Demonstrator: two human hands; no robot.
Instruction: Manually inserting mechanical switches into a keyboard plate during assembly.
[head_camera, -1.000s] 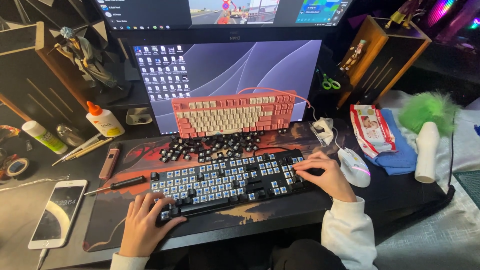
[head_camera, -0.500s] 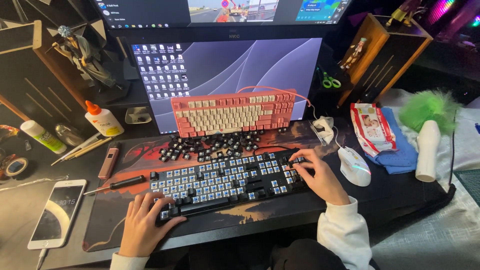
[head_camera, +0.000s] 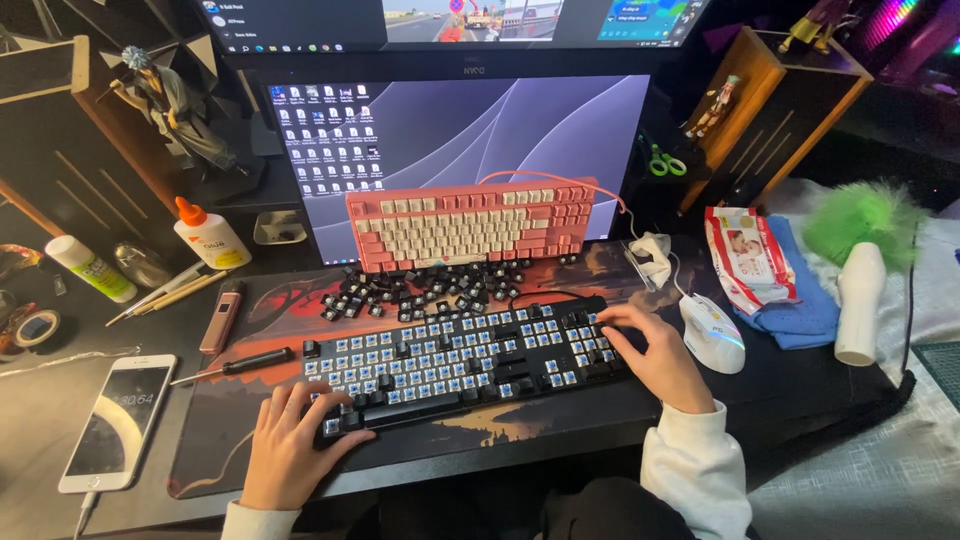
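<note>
A black keyboard (head_camera: 455, 360) with most keycaps off, showing blue switches, lies on a red and black desk mat (head_camera: 270, 300). My left hand (head_camera: 290, 450) grips its near left corner. My right hand (head_camera: 655, 360) rests on the right end, fingers curled over the remaining black keys. A pile of loose black keycaps (head_camera: 420, 285) lies just behind the keyboard. A pink and cream keyboard (head_camera: 470, 222) leans against the monitor (head_camera: 460, 140).
A white mouse (head_camera: 712, 335) sits right of my right hand. A wipes pack (head_camera: 750, 260) on a blue cloth, a green duster (head_camera: 865, 260), a screwdriver (head_camera: 235, 367), a phone (head_camera: 118, 420), a glue bottle (head_camera: 210, 235) and a tape roll (head_camera: 40, 328) surround the mat.
My right hand has shifted slightly along the right end of the black keyboard. My left hand stays on the near left corner.
</note>
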